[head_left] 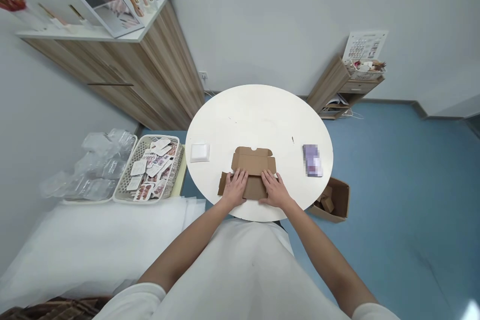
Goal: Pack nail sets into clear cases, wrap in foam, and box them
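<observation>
A brown cardboard box [253,162], partly unfolded with its flaps out, lies on the white round table [255,115] close to my body. My left hand [235,190] grips its left side, fingers over the fold line and thumb near the front panel. On the opposite side my right hand [275,190] holds the cardboard in the same way. One side flap sticks out beyond my left hand. Both palms hide parts of the box's sides.
A white square stack [200,152] sits at the table's left, a purple packet [312,160] at its right. Left of the table is a white basket [120,180] of printed cards. An open carton [340,200] with cardboard pieces stands on the floor at right.
</observation>
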